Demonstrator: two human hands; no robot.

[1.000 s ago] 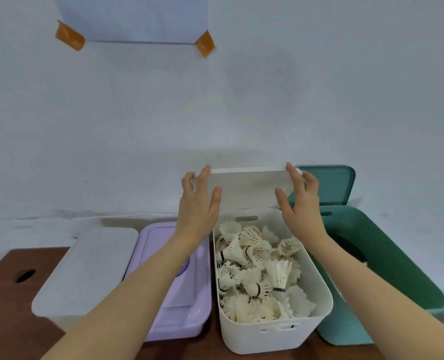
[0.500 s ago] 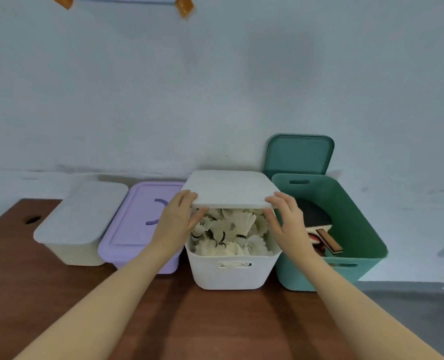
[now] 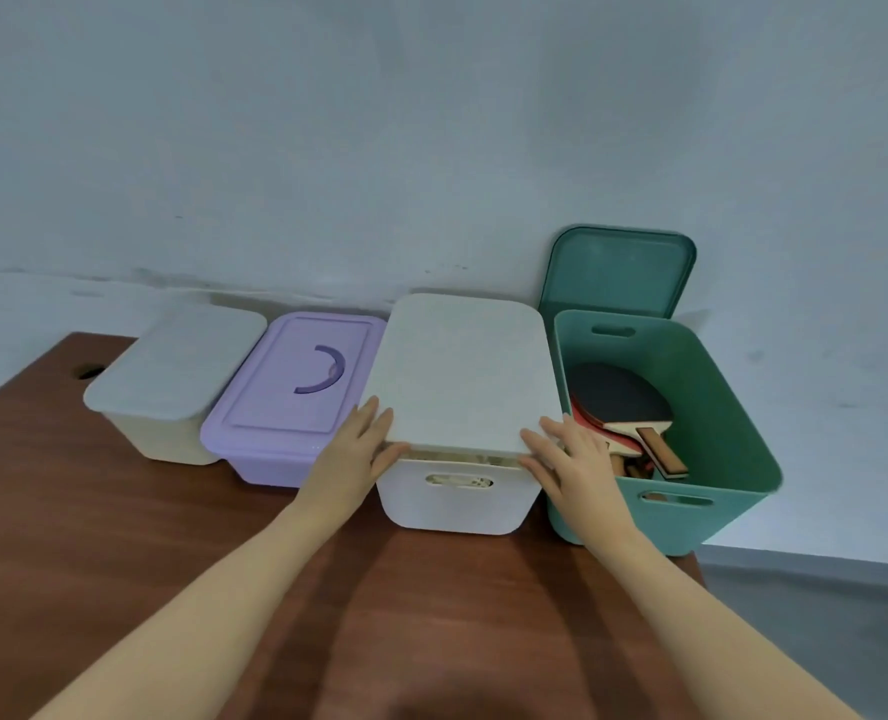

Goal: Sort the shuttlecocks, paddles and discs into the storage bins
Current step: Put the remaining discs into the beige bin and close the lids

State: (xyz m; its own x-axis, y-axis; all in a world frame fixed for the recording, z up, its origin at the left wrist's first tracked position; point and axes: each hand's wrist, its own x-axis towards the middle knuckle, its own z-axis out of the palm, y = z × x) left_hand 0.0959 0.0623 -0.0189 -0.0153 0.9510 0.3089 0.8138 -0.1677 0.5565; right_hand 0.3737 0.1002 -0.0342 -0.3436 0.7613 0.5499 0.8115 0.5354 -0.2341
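A pale grey lid (image 3: 465,371) lies on top of the white bin (image 3: 457,504), its front edge still a little raised. My left hand (image 3: 356,452) grips the lid's front left corner and my right hand (image 3: 569,452) grips its front right corner. Shuttlecocks show only through the bin's front handle slot (image 3: 459,481). To the right stands the open green bin (image 3: 717,449) with several paddles (image 3: 621,407) inside.
The green lid (image 3: 618,272) leans upright against the wall behind its bin. A closed purple box (image 3: 291,397) and a closed cream bin with a grey lid (image 3: 172,376) stand to the left. The brown table (image 3: 120,537) ends near the green bin.
The lid came away from the wall and down over the white bin, covering the shuttlecocks. Both hands slid to its front corners. The view pulled back and tilted down.
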